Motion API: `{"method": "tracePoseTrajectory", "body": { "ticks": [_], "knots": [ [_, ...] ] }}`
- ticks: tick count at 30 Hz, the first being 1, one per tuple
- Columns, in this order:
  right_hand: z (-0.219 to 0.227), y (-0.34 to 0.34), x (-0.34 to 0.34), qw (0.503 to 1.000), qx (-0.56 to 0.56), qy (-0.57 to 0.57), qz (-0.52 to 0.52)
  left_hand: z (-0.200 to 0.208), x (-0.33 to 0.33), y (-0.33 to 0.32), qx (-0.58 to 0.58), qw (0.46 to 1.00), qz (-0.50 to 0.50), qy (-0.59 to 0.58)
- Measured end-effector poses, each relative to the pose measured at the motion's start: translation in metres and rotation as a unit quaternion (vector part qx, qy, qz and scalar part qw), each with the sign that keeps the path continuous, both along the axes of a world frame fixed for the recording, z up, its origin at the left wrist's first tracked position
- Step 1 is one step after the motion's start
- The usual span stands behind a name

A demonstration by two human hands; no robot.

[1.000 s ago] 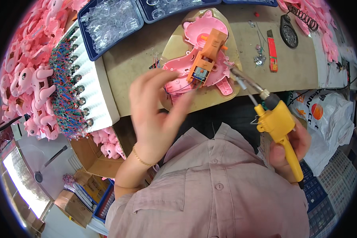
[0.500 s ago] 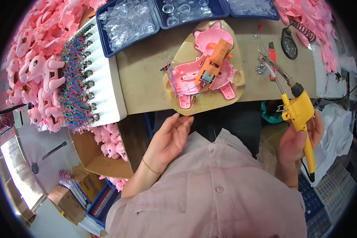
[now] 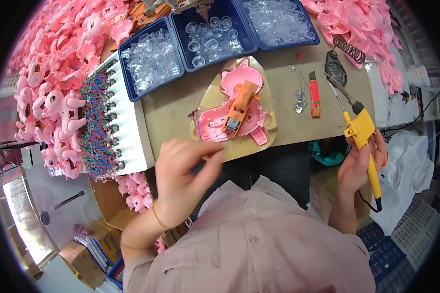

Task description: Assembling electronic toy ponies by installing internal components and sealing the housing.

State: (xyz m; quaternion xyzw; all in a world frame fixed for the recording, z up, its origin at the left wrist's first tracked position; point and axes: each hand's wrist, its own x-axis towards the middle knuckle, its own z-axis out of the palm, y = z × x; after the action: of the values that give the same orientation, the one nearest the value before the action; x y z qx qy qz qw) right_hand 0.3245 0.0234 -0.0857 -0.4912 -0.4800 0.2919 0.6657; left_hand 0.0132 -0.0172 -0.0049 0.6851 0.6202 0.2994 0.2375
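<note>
My right hand [image 3: 358, 158] grips a yellow gun-shaped soldering iron [image 3: 361, 128], its metal tip pointing up and left over the bench. My left hand [image 3: 181, 168] is raised at the bench's near edge, thumb and forefinger pinched on what looks like a thin wire; the hand is slightly blurred. Just beyond its fingertips lies a pink half shell of an animal toy [image 3: 242, 78], cradled in a tan holder [image 3: 266, 142]. Inside the shell sits an orange gearbox [image 3: 242, 103] with a small circuit board and thin coloured wires. My left hand hides the shell's lower left part.
Blue bins [image 3: 179, 66] of clear plastic parts line the back. Pink toys [image 3: 61, 105] pile up at left beside a white rack of wired parts [image 3: 132, 122]. On the right lie a red cutter knife [image 3: 315, 97], small metal bits [image 3: 299, 102] and a coil-spring iron stand [image 3: 335, 68].
My left hand has lifted and turned over, palm down, covering the shell's lower left. The view has shifted, showing more of the back. My right hand still holds the soldering iron.
</note>
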Motion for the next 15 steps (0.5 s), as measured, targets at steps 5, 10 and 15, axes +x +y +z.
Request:
{"method": "tracePoseTrajectory", "body": {
  "ticks": [5, 10, 15],
  "knots": [
    [-0.001, -0.009, 0.001, 1.0, -0.01, 0.014, -0.006, -0.006, 0.027, 0.074, 0.115, 0.959, -0.135, 0.22],
    [-0.005, -0.016, 0.009, 0.999, -0.033, 0.0, -0.023, -0.041, -0.013, 0.076, -0.098, 0.987, -0.033, -0.122],
    [-0.004, 0.004, -0.007, 0.998, -0.057, 0.001, 0.012, -0.046, -0.012, 0.046, 0.011, 0.998, 0.0, 0.058]
  ]
}}
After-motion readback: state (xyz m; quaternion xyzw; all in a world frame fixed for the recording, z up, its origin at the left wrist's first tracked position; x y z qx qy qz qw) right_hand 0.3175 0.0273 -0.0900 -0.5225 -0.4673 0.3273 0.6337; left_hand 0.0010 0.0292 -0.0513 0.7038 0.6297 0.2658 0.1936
